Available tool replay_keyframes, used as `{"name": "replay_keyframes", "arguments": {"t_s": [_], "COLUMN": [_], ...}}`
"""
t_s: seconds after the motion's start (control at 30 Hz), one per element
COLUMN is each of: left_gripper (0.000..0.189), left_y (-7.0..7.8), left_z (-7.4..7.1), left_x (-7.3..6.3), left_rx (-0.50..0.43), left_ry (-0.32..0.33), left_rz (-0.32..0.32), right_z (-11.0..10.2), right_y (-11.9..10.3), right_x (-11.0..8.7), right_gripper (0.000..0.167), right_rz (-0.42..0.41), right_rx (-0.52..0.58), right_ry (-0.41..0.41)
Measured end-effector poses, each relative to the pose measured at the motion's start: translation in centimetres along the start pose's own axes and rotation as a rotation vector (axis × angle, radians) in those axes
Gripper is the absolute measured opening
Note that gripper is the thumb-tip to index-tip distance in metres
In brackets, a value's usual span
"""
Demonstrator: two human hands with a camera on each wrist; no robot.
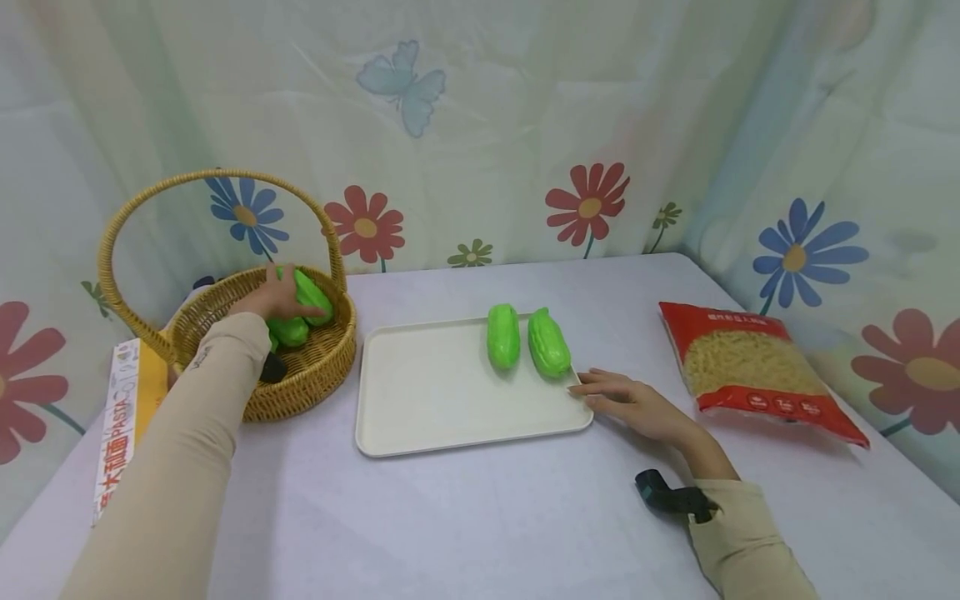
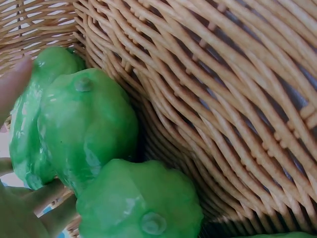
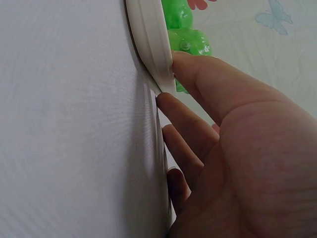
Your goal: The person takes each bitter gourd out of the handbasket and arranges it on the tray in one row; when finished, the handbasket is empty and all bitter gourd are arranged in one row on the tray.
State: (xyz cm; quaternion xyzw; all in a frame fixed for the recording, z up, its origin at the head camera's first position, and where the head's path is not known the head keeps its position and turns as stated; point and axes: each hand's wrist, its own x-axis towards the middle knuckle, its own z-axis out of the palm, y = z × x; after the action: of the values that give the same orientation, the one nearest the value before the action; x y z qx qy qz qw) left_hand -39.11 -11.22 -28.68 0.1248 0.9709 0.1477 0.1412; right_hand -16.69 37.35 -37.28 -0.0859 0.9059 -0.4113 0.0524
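Left hand (image 1: pixel 275 296) grips a green bitter melon (image 1: pixel 313 293) in the wicker basket (image 1: pixel 303 390), left of the tray (image 1: pixel 435 383); thumb and fingers lie on opposite sides, presumably to secure the smooth skin. Right hand (image 1: pixel 641 408) is relaxed, fingers extended, touching the tray's right edge, probably to steady it. Two bitter melons (image 1: pixel 503 337) lie side by side toward the tray's right end, their alignment likely limiting rolling.

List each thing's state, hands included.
Brown wicker basket: upright, partly filled
White rectangular tray: flat, partly loaded
Two oblong green vegetables on tray: side by side
Red plastic pasta bag: filled, lying down
Yellow-and-white pasta box: partly hidden by beige sleeve
Left hand: gripping a green vegetable inside the basket
Right hand: touching tray's rim
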Motion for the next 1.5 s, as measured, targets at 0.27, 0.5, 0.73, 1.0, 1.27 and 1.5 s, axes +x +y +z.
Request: {"name": "replay_keyframes", "arguments": {"t_s": [0.27, 0.5, 0.73, 1.0, 1.27, 1.5], "left_gripper": [0.089, 0.100, 0.112, 0.111, 0.109, 0.103], "left_y": [-0.1, -0.2, 0.0, -0.1, -0.2, 0.2], "left_z": [0.1, 0.3, 0.3, 0.6, 1.1, 0.9], "left_x": [0.5, 0.6, 0.4, 0.4, 0.5, 0.2], "left_rx": [-0.021, -0.032, 0.020, 0.008, -0.037, -0.014], "left_ry": [0.043, 0.031, 0.003, 0.027, 0.145, 0.166], "left_rz": [0.019, 0.034, 0.047, 0.044, 0.072, 0.102], "right_z": [-0.2, 0.0, 0.3, 0.4, 0.2, 0.1], "right_y": [-0.1, -0.1, -0.2, -0.2, -0.2, -0.2], "right_x": [-0.2, -0.2, 0.0, 0.1, 0.0, -0.1], "right_gripper": [0.035, 0.035, 0.035, 0.034, 0.034, 0.034], "right_rz": [0.010, 0.008, 0.009, 0.007, 0.006, 0.012], "right_rx": [-0.006, 0.000, 0.006, 0.005, 0.003, -0.004], "right_ry": [0.005, 0.005, 0.002, 0.007, 0.007, 0.006]}}
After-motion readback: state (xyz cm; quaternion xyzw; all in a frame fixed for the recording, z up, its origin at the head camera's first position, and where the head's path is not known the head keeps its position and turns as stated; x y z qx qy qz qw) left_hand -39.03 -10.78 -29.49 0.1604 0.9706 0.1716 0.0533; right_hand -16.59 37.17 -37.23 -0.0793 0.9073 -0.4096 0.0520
